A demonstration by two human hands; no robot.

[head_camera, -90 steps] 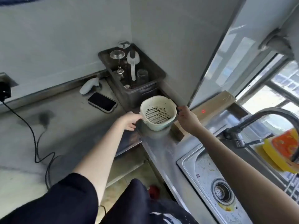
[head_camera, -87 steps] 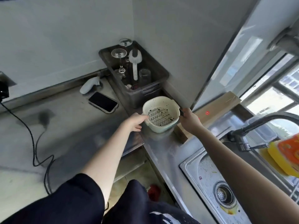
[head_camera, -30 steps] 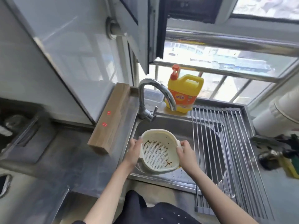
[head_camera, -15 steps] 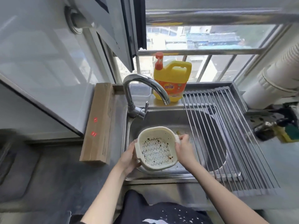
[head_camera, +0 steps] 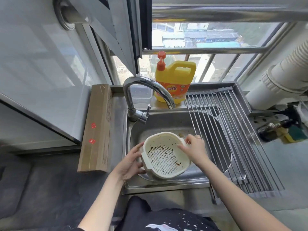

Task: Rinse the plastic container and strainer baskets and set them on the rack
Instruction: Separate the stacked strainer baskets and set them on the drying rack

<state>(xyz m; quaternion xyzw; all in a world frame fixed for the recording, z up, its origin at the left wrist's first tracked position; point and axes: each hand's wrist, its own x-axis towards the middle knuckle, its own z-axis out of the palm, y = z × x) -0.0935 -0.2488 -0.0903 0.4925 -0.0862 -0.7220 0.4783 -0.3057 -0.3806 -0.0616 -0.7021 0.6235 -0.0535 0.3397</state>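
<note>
While both hands clamp the strainer basket [head_camera: 165,155] over the sink [head_camera: 166,120], left hand [head_camera: 130,161] gripping its left side and right hand [head_camera: 194,150] pinching the right rim, the faucet [head_camera: 171,105] spout lies just beyond, nearer the right hand.

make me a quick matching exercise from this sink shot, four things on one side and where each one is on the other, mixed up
Things:
1. strainer basket
2. yellow soap jug
3. roll-up rack
4. long cardboard box

Places:
A. on the ledge behind the faucet
B. left of the sink on the counter
C. held over the sink basin
D. across the right side of the sink

Pairs: 1-C, 2-A, 3-D, 4-B
</note>
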